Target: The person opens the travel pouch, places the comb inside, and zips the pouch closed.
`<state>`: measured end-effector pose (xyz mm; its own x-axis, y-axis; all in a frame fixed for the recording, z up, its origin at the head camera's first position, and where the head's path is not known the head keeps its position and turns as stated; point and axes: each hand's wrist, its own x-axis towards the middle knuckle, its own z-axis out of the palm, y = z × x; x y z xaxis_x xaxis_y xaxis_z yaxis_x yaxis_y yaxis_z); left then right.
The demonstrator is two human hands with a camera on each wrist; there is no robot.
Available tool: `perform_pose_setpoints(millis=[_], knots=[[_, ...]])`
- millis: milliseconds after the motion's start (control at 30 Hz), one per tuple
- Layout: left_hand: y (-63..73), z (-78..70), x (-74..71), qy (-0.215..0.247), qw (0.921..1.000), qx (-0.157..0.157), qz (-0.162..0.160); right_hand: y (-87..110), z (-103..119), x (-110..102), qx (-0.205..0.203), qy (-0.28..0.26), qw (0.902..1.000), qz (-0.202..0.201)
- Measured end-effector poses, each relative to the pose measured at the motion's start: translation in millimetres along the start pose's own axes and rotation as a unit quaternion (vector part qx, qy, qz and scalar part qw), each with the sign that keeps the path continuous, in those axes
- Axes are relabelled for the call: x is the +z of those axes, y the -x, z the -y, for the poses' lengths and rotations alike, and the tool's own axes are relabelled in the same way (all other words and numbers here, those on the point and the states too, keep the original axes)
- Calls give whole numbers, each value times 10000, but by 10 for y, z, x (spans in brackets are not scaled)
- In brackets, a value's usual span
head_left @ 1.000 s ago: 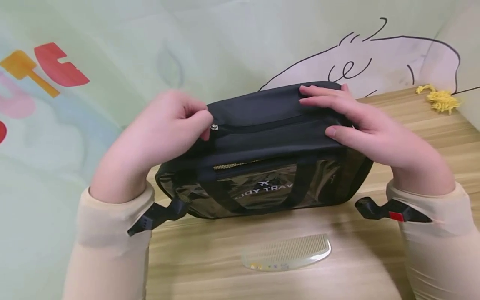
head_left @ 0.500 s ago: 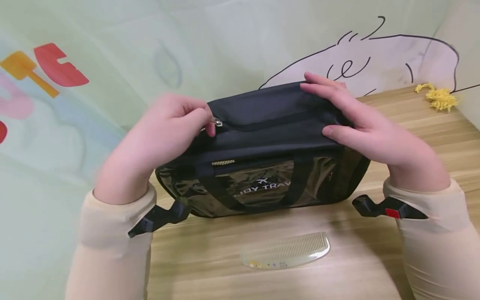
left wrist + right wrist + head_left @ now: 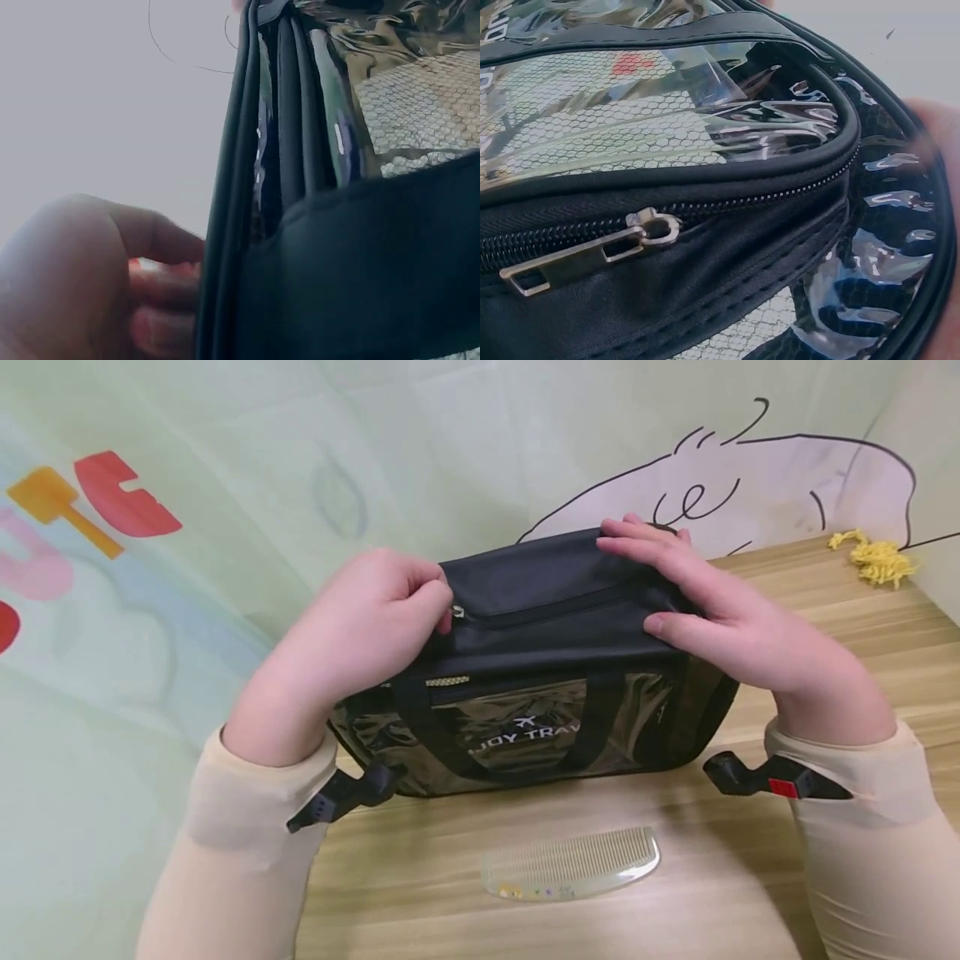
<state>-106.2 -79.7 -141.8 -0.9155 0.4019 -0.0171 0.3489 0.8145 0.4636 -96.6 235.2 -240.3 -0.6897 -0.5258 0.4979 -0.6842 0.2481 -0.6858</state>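
Observation:
A black travel bag with see-through panels and white lettering stands on the wooden table. My left hand pinches the metal zipper pull at the left part of the bag's top; the curled fingers hide most of the pull. At the other end, my right hand rests over the top corner, fingers fairly straight and thumb apart from them. Through the bag's clear side, white mesh shows in the left wrist view. A second zipper pull hangs on the bag's pocket in the right wrist view.
A pale translucent comb lies on the table in front of the bag. Yellow yarn-like strands lie at the back right. A printed curtain stands close behind and to the left.
My left hand has moved right along the top of the bag with the zipper pull. The right hand's fingers rose slightly, then came down again over the corner.

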Motion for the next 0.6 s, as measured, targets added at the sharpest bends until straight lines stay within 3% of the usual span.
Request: perform_pose_setpoints(millis=[133,233,333,467,600], knots=[[37,75,-83,228,9984,107,510,-15,9,5,-141,68,9999,20],[61,110,-126,459,9962,-15,743,-17,15,11,-178,84,9998,86],[53,80,-98,362,9977,-133,550,-25,11,15,-164,48,9998,90],[33,16,-26,109,9998,-64,143,-24,1,7,-113,27,9999,46],[44,25,-31,748,9972,-74,-67,-2,0,-4,-38,43,9999,102]])
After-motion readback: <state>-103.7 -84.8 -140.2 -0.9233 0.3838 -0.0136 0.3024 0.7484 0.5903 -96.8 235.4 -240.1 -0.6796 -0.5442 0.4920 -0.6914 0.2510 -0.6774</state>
